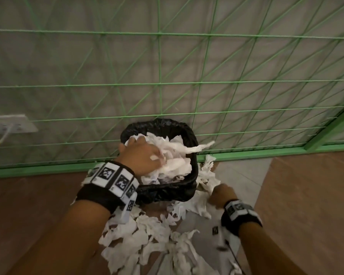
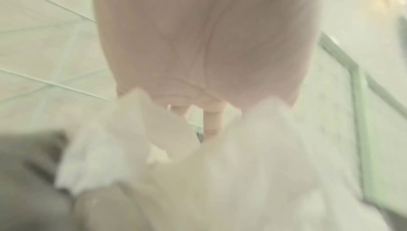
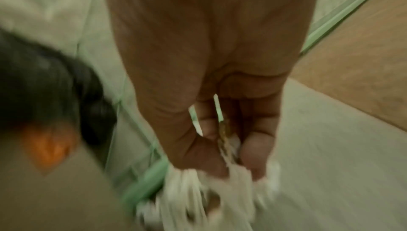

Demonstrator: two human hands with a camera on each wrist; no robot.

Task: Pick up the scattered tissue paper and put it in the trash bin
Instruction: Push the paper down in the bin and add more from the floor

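Note:
The trash bin, lined with a black bag, stands on the floor against the fence and is heaped with white tissue paper. My left hand is over the bin's mouth. Its fingers are dug into the wad, and tissue bunches round them in the blurred left wrist view. My right hand is low on the floor just right of the bin, and its curled fingers pinch a strip of tissue. More torn tissue lies scattered in front of the bin, and one strip hangs over its right rim.
A green wire mesh fence with a green base rail runs right behind the bin. A wall socket with white plugs is at the left. Brown wooden floor flanks a grey strip under the tissue.

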